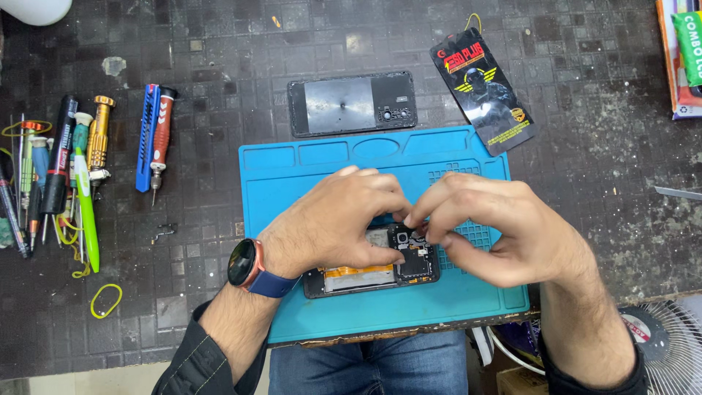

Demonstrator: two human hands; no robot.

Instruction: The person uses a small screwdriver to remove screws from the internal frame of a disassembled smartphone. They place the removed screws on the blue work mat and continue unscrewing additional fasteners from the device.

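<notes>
One dark tiled worktable [570,146] fills the view. One blue repair mat [292,183] lies at its near edge, centre. One small fan [669,344] sits low at the right corner, below the table edge.

Two hands over the mat. Left hand [336,223], with a smartwatch [243,263] on a blue strap at the wrist, is cupped over the left part of one opened phone [409,267], fingers curled down onto it. Right hand [497,227] comes in from the right, thumb and forefinger pinched together at the phone's upper edge near the camera corner; whatever it pinches is too small to make out. Fingertips of both hands meet over the board.

The opened phone lies flat on the mat, lower centre, long side left-right, board and an orange flex strip showing.

One phone back cover [351,104] lies on the table just beyond the mat's far edge, inner side up. One black printed packet [482,91] lies tilted to its right, lower corner overlapping the mat.

Left side: one blue tool [148,135] and one red-handled screwdriver [162,132] side by side; further left a cluster of roughly eight drivers and pens [58,175], exact count unclear. One yellow rubber band [106,300] near them.
</notes>
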